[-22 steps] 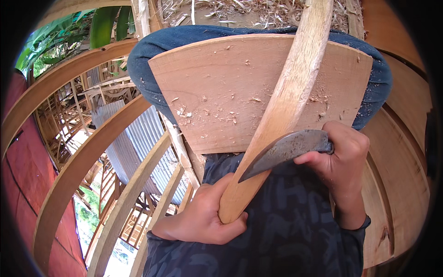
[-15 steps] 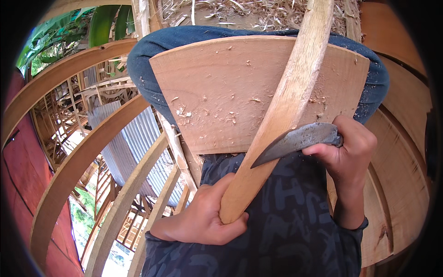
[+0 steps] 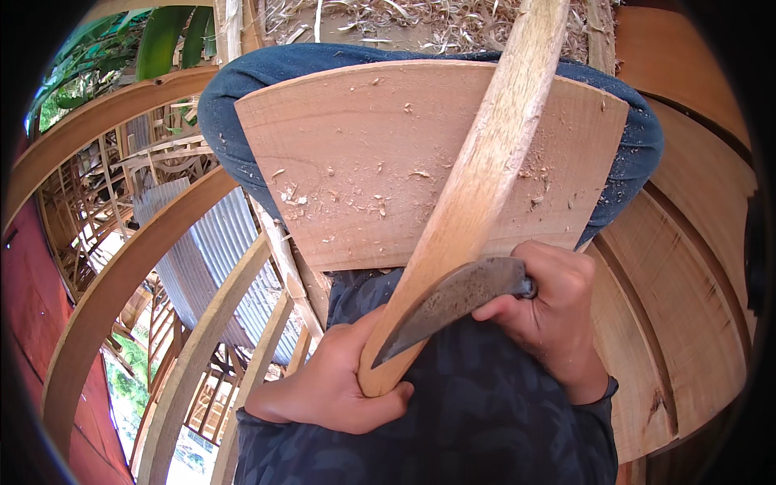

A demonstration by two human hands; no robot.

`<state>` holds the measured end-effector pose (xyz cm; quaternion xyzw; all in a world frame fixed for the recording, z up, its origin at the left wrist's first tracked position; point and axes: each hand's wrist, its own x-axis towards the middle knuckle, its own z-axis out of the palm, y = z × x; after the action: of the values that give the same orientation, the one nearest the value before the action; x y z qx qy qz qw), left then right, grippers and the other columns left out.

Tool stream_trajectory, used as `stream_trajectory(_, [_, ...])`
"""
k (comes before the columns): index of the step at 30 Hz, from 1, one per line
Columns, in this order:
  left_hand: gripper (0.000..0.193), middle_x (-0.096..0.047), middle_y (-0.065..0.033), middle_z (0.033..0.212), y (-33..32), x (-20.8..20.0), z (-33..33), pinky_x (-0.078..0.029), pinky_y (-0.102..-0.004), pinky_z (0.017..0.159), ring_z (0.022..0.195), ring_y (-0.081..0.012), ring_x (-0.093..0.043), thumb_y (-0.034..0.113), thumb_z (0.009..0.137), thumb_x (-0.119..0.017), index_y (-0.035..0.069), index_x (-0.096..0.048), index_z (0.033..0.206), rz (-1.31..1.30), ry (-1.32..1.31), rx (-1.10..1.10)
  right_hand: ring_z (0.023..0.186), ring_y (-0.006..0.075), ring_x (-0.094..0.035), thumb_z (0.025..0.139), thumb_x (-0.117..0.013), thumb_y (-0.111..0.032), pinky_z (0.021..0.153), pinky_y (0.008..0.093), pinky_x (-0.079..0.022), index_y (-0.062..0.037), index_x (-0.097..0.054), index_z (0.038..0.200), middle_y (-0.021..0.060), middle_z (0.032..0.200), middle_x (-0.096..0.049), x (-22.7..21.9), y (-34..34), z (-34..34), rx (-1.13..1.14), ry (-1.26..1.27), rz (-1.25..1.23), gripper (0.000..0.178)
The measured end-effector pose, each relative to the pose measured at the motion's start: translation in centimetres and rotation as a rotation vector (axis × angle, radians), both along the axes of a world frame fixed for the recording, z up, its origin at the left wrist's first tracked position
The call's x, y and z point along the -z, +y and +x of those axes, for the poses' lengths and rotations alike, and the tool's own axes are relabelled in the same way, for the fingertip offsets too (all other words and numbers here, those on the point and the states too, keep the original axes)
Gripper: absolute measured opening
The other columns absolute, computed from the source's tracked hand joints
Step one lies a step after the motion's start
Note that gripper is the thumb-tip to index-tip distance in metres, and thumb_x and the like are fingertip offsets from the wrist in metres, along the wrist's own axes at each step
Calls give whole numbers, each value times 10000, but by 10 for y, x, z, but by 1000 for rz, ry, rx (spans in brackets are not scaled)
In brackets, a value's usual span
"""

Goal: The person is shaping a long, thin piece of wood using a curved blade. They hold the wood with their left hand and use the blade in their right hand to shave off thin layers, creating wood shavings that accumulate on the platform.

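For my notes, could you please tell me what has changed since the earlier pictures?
The right hand has brought the knife along the stick closer to the left hand. Nothing was taken up or let go. The left hand still grips the stick's near end; the board stays put.

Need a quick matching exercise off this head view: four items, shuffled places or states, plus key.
1. Left hand
2. Curved knife
3. Tapered board
4. Corrugated metal sheeting

A. Across the legs, dotted with wood chips
B. Grey, in the background left of the board
C. Around the near end of the wooden strip
D. Gripped by the right hand

Pairs: 1-C, 2-D, 3-A, 4-B
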<state>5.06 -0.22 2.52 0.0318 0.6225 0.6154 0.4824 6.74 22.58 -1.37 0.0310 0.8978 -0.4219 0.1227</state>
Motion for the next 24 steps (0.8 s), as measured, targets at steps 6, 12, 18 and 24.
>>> stream_trajectory(6, [598,-576,-100,692,2,0,-1,-450,-287,538,583,-203,-611,56,695,-650,-55,-413,1232,-48,5,24,399,256,-453,511,-751,-625,385,312,-358,-44,-436,517,94,459,-401,16,18,-15,4,117,208,661])
stream_trajectory(12, [499,-562,-97,659,13,-3,-6,-442,-295,517,568,-226,-614,61,716,-645,-47,-434,1155,-45,64,32,416,250,-438,642,-711,-606,431,329,-366,-5,-481,560,107,467,-382,20,39,-18,174,80,347,648])
stream_trajectory(18, [570,-577,-102,851,19,-5,-17,-444,-302,678,791,-209,-594,116,746,-692,-62,-411,1209,-143,-225,191,514,97,-334,845,-533,-607,461,304,-301,35,-497,625,49,512,-350,25,116,2,531,-62,364,680])
stream_trajectory(24, [503,-567,-142,631,24,-14,-3,-457,-345,436,507,-315,-605,231,779,-714,-41,-431,1093,-151,105,205,439,293,-478,621,-742,-575,427,331,-379,-18,-524,565,110,497,-453,-21,27,3,17,-142,74,601])
